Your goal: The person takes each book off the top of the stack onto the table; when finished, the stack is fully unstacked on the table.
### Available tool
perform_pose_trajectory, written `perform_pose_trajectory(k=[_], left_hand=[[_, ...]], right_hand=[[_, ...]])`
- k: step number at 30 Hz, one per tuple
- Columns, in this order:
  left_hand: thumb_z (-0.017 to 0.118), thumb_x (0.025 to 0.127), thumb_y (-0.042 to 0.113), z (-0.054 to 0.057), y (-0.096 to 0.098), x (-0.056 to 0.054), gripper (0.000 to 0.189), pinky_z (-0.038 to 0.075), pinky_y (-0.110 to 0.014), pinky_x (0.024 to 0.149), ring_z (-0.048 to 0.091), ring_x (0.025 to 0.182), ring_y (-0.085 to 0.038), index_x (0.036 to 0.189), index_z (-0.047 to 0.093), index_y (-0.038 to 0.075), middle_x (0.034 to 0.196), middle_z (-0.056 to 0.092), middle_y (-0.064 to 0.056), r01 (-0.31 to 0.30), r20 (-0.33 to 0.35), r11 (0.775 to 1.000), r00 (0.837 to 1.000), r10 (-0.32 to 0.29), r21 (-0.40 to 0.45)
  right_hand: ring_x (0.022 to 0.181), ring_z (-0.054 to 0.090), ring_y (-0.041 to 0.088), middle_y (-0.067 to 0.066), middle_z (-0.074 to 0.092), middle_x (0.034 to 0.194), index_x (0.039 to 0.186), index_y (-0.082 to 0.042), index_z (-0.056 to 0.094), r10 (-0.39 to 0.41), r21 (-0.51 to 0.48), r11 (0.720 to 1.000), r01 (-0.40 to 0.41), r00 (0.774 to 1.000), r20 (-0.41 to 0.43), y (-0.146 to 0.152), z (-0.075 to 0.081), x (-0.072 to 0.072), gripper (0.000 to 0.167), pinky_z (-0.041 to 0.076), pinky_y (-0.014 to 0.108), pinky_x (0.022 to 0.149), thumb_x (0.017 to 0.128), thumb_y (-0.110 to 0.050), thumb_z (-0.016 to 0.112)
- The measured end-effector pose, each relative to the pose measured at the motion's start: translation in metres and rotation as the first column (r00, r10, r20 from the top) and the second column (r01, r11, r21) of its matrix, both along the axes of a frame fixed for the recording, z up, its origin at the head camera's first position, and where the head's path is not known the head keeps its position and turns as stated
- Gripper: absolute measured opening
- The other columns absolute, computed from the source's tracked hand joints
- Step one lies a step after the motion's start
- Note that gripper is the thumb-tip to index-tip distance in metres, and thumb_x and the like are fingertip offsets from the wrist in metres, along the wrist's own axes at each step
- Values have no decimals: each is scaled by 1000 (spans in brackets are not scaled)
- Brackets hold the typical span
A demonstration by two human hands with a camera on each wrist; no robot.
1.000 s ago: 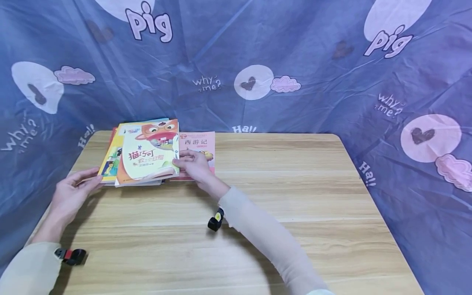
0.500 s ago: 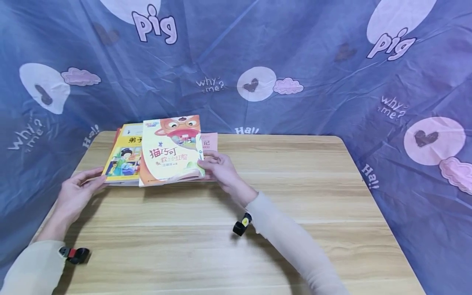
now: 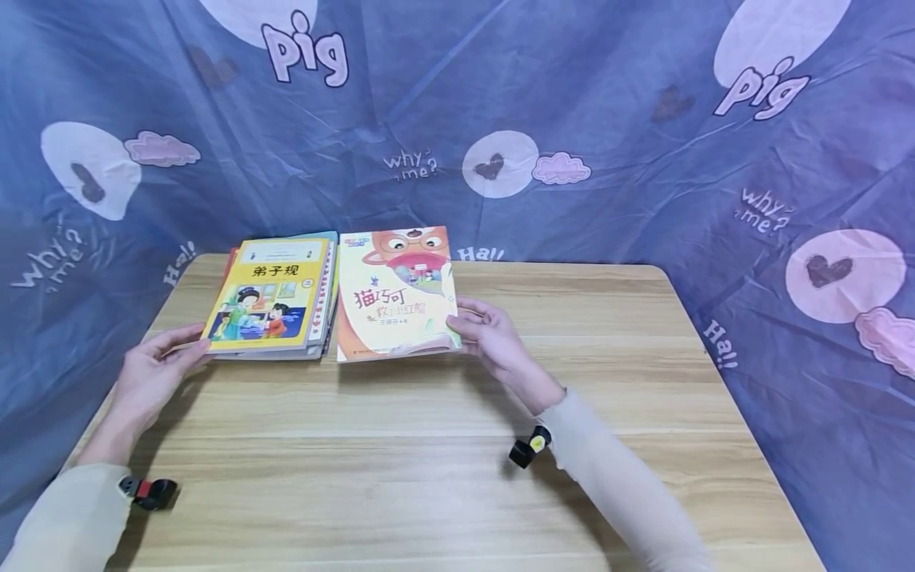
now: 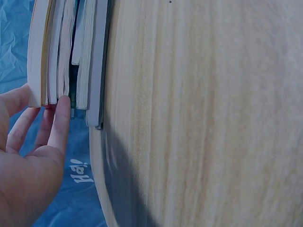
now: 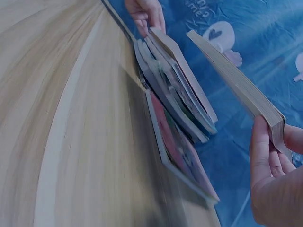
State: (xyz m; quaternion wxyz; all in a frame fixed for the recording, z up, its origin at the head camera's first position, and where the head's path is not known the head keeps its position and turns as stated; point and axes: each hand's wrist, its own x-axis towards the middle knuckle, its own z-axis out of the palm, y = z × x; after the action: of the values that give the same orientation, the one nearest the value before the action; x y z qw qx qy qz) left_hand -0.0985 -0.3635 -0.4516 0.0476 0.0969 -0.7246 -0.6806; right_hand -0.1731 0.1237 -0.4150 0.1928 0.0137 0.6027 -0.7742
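My right hand (image 3: pixel 493 342) pinches a white picture book (image 3: pixel 393 318) by its right edge, thumb on the cover and fingers beneath. The right wrist view shows this book raised off the table and tilted. Below it, a pink-covered book (image 5: pixel 177 137) lies on the table, hidden in the head view. At the left, a yellow-bordered book (image 3: pixel 266 298) tops a stack of several books (image 4: pixel 68 52). My left hand (image 3: pixel 153 369) touches the stack's near left corner, thumb at the top book and fairly straight fingers along the side.
The wooden table (image 3: pixel 457 461) has rounded back corners. A blue printed cloth (image 3: pixel 457 95) hangs right behind its back edge and along both sides. Small black cameras sit on the left wrist (image 3: pixel 153 492) and the right wrist (image 3: pixel 530 446).
My right hand has carried the white picture book rightward off the stack, uncovering the yellow-bordered book. The pink book has become hidden beneath it in the head view. My left hand stays at the stack.
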Motion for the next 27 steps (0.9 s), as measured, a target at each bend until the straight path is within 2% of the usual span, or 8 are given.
perform_pose_trajectory(k=[7,11,16,22,27], left_hand=[[76,98,17,0,0,0,39,58,-11,79,72,87,9,135,69,13,106,71,24,-4,18,999,1000,5,-42],[76,98,16,-1,-1,0,38,58,-11,79,72,88,9,135,69,14,106,71,24,-6,22,1000,1000,6,-25],[74,99,14,-2,-1,1,37,58,-11,80,72,89,9,136,69,12,107,70,24,-6,20,1000,1000,6,-30],[75,98,12,-2,-2,1,33,59,-12,80,73,90,8,131,71,16,106,72,23,-5,16,1000,1000,6,-9],[73,99,10,-2,-2,0,30,59,-12,79,74,88,7,127,72,19,104,73,21,3,10,1000,1000,-3,14]], right_hand=[[70,70,6,-8,75,88,148,2,49,-28,9,1000,28,999,25,36,-8,-1,47,61,21,66,102,3,60],[67,64,3,-9,73,88,150,3,45,-42,25,999,42,999,30,55,-14,-4,50,61,21,67,103,2,60],[70,66,3,-8,75,92,154,4,40,-76,46,996,73,995,64,74,-23,-10,54,63,22,69,104,-1,60],[68,64,3,-8,75,90,156,3,39,-117,64,992,111,988,102,89,-32,-18,56,63,23,70,104,-2,60],[69,69,4,-8,75,86,157,2,38,-126,95,989,115,985,120,99,-37,-26,58,63,23,68,105,-5,62]])
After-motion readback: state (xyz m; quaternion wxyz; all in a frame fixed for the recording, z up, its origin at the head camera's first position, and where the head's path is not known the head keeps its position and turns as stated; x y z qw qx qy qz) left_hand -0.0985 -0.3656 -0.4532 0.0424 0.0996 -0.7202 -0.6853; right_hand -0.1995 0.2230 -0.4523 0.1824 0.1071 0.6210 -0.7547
